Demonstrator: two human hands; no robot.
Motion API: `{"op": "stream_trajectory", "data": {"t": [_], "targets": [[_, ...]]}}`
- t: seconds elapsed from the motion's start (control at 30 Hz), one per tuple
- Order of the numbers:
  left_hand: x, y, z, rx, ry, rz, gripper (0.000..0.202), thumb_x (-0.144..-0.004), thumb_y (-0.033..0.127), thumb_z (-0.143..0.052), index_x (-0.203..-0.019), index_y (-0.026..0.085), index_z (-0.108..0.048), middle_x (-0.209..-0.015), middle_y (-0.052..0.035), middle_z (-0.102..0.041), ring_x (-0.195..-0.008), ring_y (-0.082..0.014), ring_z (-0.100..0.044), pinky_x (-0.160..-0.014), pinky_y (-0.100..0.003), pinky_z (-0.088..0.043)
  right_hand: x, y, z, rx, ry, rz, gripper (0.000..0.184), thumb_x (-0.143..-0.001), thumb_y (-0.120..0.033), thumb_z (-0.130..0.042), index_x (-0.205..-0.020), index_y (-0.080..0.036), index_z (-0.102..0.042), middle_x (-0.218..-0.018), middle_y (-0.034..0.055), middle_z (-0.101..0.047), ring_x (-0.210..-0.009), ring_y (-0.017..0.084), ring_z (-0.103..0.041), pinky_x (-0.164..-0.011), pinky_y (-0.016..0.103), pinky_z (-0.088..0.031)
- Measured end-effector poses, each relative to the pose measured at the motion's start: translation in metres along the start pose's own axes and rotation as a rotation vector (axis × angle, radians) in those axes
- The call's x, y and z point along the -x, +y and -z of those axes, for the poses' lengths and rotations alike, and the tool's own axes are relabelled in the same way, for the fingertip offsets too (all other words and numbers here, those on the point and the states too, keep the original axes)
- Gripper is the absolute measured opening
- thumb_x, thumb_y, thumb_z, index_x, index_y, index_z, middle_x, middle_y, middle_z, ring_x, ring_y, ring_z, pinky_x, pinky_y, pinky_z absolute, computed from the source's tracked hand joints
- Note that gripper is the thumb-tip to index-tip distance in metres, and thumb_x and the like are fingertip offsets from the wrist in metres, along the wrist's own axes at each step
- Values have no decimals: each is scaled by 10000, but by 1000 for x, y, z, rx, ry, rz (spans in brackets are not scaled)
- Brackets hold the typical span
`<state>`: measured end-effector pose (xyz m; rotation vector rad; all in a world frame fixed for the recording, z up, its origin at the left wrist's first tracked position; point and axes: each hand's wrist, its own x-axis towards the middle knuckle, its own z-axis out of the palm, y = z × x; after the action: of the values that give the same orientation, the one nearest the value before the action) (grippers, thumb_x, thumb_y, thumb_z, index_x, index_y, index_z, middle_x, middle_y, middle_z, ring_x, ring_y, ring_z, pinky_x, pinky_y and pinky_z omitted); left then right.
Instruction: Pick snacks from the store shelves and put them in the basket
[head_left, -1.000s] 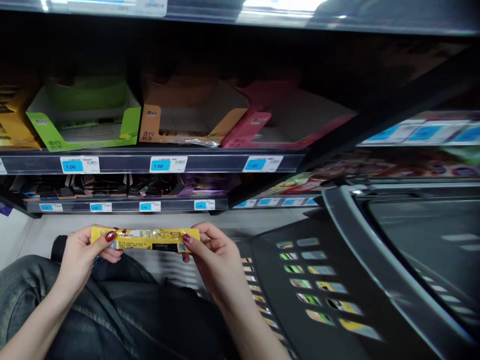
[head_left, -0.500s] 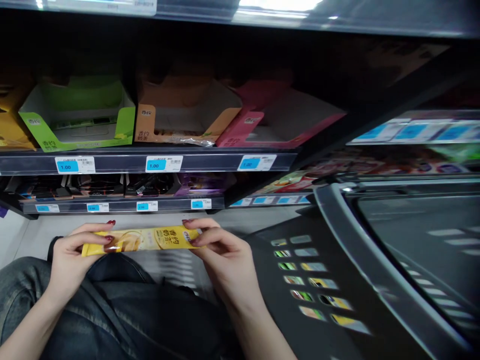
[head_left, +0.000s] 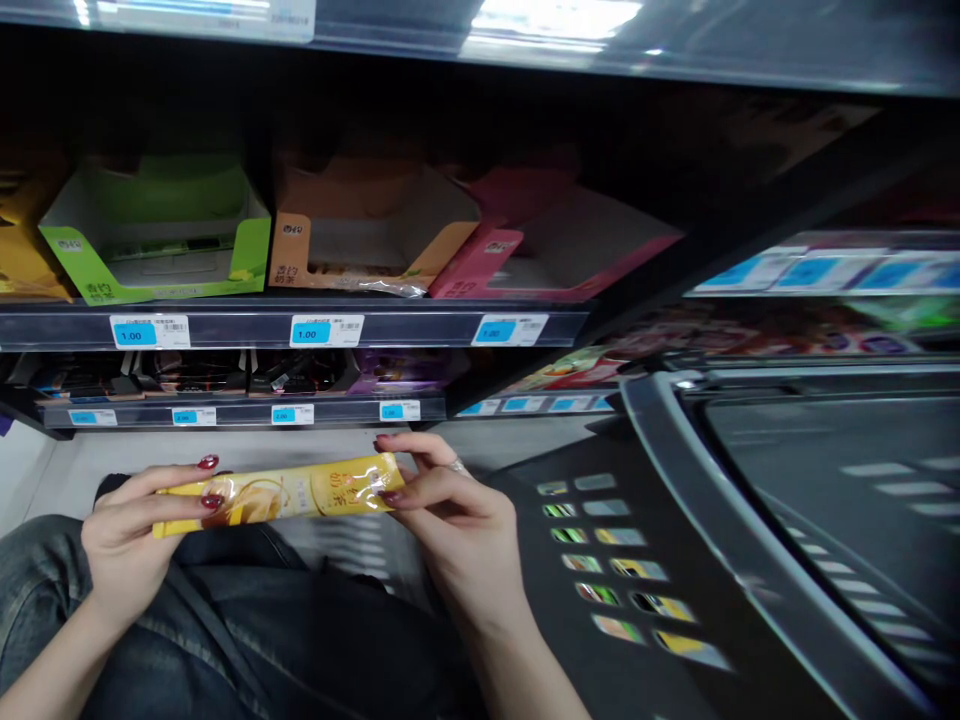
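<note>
A long yellow milk tea sachet (head_left: 289, 493) is held level above my lap, its printed face turned up. My left hand (head_left: 135, 530) pinches its left end, with fingers on top and the thumb hidden underneath. At the other end, my right hand (head_left: 465, 525) grips the sachet between fingers and thumb, and a ring shows on one finger. Facing me on the shelf are a green display box (head_left: 90, 270) with a sachet lying in it, an orange box (head_left: 296, 250), and a pink box (head_left: 480, 262).
A dark shopping basket (head_left: 675, 480) with slotted sides stands close on my right. Price tags line the shelf edge (head_left: 420, 325). Dark and purple packs (head_left: 397, 370) fill the lowest shelf. Overhead, an upper shelf (head_left: 390, 40) juts out.
The sachet has come slightly closer and lower, with its right end tipped up. Both hands still hold its ends, and the right fingers have shifted a little.
</note>
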<state>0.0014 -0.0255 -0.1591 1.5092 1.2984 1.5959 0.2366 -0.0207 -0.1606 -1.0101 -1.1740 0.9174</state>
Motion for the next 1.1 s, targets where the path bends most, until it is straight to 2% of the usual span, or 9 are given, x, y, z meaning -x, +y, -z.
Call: {"op": "stream_trajectory", "data": {"t": [0.13, 0.23, 0.37, 0.43, 0.5, 0.57, 0.7, 1.1], "targets": [[-1, -2, -1, 18, -12, 27, 105, -643, 197, -731, -634, 301, -733, -794, 1, -728, -779, -199, -672, -693, -262, -546, 0, -1, -1, -6, 18, -48, 152, -668, -171, -730, -550, -234, -657, -955, 56, -640, -809, 201, -607, -619, 302, -516], [-5, -6, -1, 28, -57, 108, 129, -633, 163, -725, -682, 282, -739, -837, -12, -731, -836, -216, -667, -740, -284, -548, -1, -2, -3, 3, 49, -68, 130, -664, -191, -735, -566, -234, -662, -870, 56, -671, -837, 216, -610, -671, 325, -521], [-7, -9, -3, 118, -125, 395, 192, -599, 181, -746, -786, 228, -744, -908, -37, -731, -882, -240, -662, -788, -309, -549, -4, 2, -3, -15, 89, -101, 55, -658, -205, -740, -643, -234, -696, -773, 34, -693, -845, 215, -630, -813, 373, -506], [-7, -9, -5, 219, -130, 540, 217, -589, 222, -763, -804, 202, -739, -874, -45, -736, -797, -236, -683, -718, -307, -575, -6, 6, -2, -25, 144, -175, 73, -634, -210, -756, -682, -225, -703, -750, 27, -696, -767, 192, -647, -768, 343, -531], [-7, -11, -5, 294, -143, 617, 224, -592, 263, -768, -794, 174, -733, -806, -53, -740, -704, -230, -693, -629, -295, -590, -6, 9, -2, -35, 193, -244, 121, -616, -223, -768, -718, -212, -704, -702, 19, -687, -653, 157, -637, -656, 290, -551], [-8, -13, -4, 304, -177, 659, 228, -598, 290, -767, -768, 145, -725, -751, -68, -737, -657, -234, -694, -579, -288, -592, -6, 10, -2, -43, 212, -273, 147, -605, -233, -773, -728, -198, -700, -661, 12, -671, -592, 132, -611, -584, 251, -542], [-10, -18, -1, 283, -237, 739, 260, -600, 311, -768, -755, 110, -708, -697, -97, -731, -641, -250, -695, -560, -295, -593, -7, 10, -2, -42, 205, -311, 164, -597, -235, -772, -728, -179, -691, -633, 11, -661, -541, 113, -581, -550, 232, -518], [-10, -15, -1, 337, -214, 765, 240, -620, 287, -757, -768, 107, -698, -614, -70, -717, -588, -207, -688, -534, -239, -576, -8, 9, -3, -108, 185, -349, 148, -603, -221, -765, -725, -179, -692, -592, 2, -661, -508, 88, -570, -536, 191, -497]]}}
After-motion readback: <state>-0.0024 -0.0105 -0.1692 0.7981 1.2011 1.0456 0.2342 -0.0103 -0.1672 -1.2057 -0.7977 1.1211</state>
